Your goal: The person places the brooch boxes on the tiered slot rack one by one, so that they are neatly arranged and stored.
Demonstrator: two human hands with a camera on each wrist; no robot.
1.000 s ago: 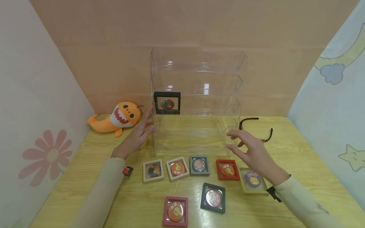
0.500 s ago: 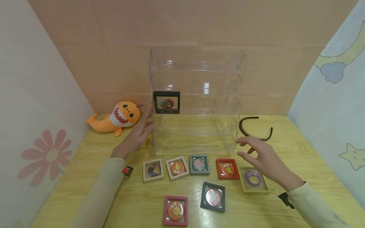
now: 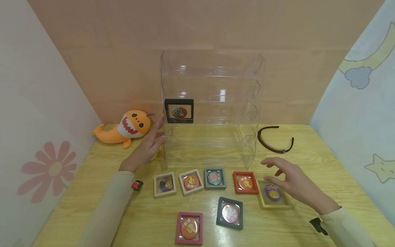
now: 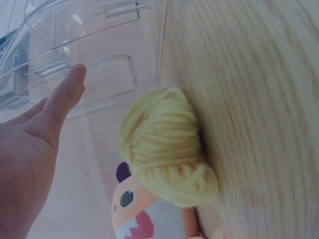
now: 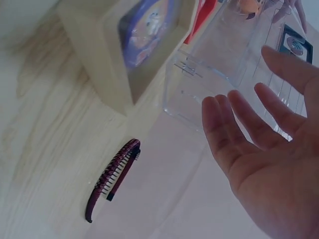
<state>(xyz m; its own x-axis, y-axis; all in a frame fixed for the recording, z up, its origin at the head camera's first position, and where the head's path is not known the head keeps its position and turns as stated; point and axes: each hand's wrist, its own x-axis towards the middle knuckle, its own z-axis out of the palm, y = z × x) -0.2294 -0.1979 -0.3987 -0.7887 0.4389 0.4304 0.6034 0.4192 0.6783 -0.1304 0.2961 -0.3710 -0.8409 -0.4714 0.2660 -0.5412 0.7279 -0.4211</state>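
Observation:
A clear acrylic tiered rack [image 3: 213, 118] stands at the back of the table, with a black square frame [image 3: 179, 111] on its middle tier at the left. My left hand [image 3: 143, 151] rests its straight fingers against the rack's left side. My right hand [image 3: 290, 180] hovers, loosely bent and holding nothing, over the edge of a yellow frame [image 3: 263, 197] with a purple bear badge [image 3: 273, 192]. Left of that lie a red frame [image 3: 245, 191], a grey-blue frame [image 3: 215, 187] and two cream frames, one at the far left [image 3: 165, 195].
Nearer me lie a dark frame [image 3: 229, 224] and a pink frame [image 3: 189, 241]. An orange shark plush [image 3: 126, 130] sits left of the rack. Yellow yarn [image 4: 164, 144] lies by my left hand. A dark toothed headband [image 3: 271, 147] lies right of the rack.
My right hand has drawn away from the rack's lower right side, moving right and toward me. The left hand stays against the rack, and the frames lie as before.

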